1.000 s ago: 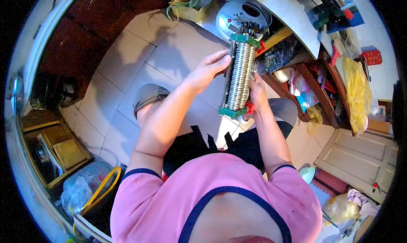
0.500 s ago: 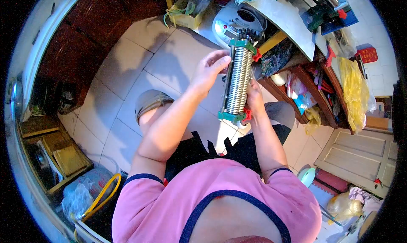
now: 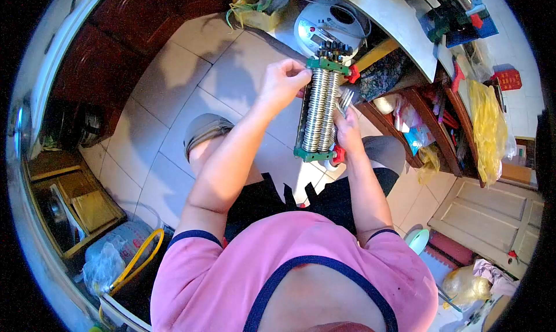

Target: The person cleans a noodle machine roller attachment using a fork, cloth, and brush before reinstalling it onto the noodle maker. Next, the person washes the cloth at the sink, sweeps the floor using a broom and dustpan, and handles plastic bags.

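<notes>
- We see the roller unit [image 3: 320,109] in the upper middle of the frame, slightly right of centre, raised above the tiled floor [image 3: 231,89].
- Its visible face carries bright metal rollers, closely ridged with rings along their length and set side by side.
- A green end plate closes each end: the upper plate [image 3: 327,66] and the lower plate [image 3: 314,156].
- Black gears [image 3: 336,49] protrude beyond the upper plate. A dark strip runs along the left side of the rollers.
- We note two red knobs on the right side: the upper knob [image 3: 353,73] beside the upper plate, the lower knob [image 3: 339,154] beside the lower plate.
- The long axis runs nearly vertically in the frame, its upper end leaning slightly right. The geared end points to the top of the frame, toward the grey-white appliance [image 3: 313,38]; the opposite end points down toward the wearer's body.
- We find the left hand [image 3: 282,86] at the upper left edge of the unit, fingers curled and thumb against the edge near the upper plate. We cannot tell whether they grip it.
- We find the right hand [image 3: 348,132] beside the unit's right side, fingers closed around a metal fork [image 3: 346,99], tines toward the top of the frame.
</notes>
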The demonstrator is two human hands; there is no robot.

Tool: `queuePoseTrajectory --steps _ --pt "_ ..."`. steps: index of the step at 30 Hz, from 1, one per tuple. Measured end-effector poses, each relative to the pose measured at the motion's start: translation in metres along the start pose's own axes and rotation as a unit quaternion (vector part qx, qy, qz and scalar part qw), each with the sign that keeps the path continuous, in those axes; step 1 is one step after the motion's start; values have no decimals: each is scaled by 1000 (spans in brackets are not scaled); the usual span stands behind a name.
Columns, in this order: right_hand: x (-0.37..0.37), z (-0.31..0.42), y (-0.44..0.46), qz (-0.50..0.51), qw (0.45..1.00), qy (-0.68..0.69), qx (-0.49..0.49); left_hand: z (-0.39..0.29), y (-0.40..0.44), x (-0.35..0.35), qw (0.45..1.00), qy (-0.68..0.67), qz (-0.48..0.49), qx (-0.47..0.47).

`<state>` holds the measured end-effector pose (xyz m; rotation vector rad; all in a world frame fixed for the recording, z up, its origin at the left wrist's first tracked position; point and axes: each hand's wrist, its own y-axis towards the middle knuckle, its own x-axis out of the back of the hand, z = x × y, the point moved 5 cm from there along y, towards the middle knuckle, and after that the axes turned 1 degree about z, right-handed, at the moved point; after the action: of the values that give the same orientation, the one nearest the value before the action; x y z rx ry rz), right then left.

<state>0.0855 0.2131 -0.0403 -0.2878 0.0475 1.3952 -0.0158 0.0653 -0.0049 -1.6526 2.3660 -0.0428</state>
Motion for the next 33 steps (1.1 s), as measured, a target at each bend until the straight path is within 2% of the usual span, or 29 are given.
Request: queuePoseTrajectory --steps 4,7,10,13,18,21,28,33 --pt "1 1 -1 -15 1000 -20 -15 1 -5 -1 1000 -19 1 12" --pt "5 0 0 3 999 -40 9 -5 -5 -3 999 40 27 8" --pt "8 -5 0 -21 999 -20 -14 -3 -4 -5 997 80 23 -3" --pt "9 -9 1 -3 999 31 -20 -1 -5 -6 1000 7 22 -2" --pt "12 9 2 10 1000 26 -10 -1 -15 -20 993 -89 61 -39" --pt "9 14 0 -9 995 85 -48 -4 -23 -25 990 -99 88 -43" --pt "10 3 7 15 994 100 -39 1 -22 -24 989 -94 105 -41" --pt "7 7 9 24 994 105 -28 1 -21 -25 986 -138 77 -50"
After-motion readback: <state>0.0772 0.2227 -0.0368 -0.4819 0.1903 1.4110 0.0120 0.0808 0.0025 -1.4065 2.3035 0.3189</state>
